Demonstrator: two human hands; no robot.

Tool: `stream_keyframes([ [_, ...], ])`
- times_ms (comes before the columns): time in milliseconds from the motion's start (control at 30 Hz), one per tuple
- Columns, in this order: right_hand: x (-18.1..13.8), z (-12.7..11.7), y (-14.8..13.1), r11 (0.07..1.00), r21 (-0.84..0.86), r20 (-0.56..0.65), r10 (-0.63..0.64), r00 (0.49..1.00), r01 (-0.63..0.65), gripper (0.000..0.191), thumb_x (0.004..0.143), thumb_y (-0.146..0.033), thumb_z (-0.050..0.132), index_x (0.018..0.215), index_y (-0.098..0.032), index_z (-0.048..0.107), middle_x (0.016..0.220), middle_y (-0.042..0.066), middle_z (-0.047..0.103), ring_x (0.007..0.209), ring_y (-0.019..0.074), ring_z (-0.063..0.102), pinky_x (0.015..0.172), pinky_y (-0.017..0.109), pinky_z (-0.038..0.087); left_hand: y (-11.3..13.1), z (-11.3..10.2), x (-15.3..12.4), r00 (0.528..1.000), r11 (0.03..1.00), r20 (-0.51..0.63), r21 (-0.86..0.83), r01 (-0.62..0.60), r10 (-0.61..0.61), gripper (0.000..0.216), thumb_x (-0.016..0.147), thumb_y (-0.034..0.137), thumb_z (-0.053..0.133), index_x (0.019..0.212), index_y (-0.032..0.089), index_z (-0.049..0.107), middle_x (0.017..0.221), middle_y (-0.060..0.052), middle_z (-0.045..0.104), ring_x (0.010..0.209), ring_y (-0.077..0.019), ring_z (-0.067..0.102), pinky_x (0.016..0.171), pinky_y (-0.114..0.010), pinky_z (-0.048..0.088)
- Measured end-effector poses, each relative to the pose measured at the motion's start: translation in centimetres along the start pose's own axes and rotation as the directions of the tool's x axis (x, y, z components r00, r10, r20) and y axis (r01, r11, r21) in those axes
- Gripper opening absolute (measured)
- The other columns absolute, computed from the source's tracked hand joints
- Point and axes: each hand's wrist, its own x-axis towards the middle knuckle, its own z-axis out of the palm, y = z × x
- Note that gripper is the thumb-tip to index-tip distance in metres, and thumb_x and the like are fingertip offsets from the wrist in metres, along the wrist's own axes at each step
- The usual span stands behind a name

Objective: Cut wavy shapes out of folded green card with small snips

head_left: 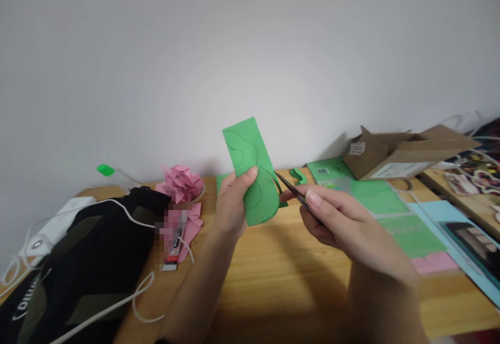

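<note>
Fingers of the left hand pinch green paper, outlined with curves, above the wooden table; the right hand grips a slim dark tool, its tip at the paper's right edge. Crumpled pink paper sits farther left.

The wall is brightest centrally and dims outward; a soft shadow crosses the worktop; 1 left-side area is pixelated.
</note>
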Motion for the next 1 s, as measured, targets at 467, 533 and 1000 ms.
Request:
stream_keyframes([
  [467,0.2,-0.5,-0.3,0.972,-0.231,-0.055,-0.066,0.996,0.052,0.052,0.099,-0.054,0.043,0.058,-0.021,0.038,0.051,-0.006,0.032,0.043,0.0069,0.028,0.038,0.024,0.022,0.2,-0.1,-0.3,0.993,0.999,0.112,-0.02,-0.046,0.048,0.033,0.077,0.043,0.07,0.061,0.016,0.061,0.055,-0.008,0.068,0.073,-0.0296,0.074,0.061,-0.034,0.059],
  [533,0.1,-0.6,-0.5,0.963,-0.263,-0.065,-0.07,0.995,0.05,0.053,0.098,-0.054,0.043,0.057,-0.021,0.037,0.05,-0.005,0.033,0.042,0.0073,0.028,0.039,0.024,0.023,0.4,0.1,-0.4,0.994,0.999,0.098,-0.025,-0.047,0.05,0.031,0.077,0.043,0.069,0.062,0.016,0.062,0.057,-0.009,0.07,0.076,-0.0306,0.074,0.063,-0.036,0.06],
  [1000,-0.5,-0.3,-0.7,0.972,-0.217,-0.032,0.091,0.995,-0.096,0.047,0.095,-0.058,0.045,0.076,-0.017,0.058,0.049,-0.007,0.032,0.042,0.0072,0.027,0.035,0.021,0.02,0.8,0.2,-0.5,0.989,0.996,0.116,-0.039,-0.083,0.087,0.03,0.077,0.042,0.073,0.078,0.012,0.072,0.075,-0.01,0.077,0.076,-0.027,0.075,0.068,-0.035,0.06],
])
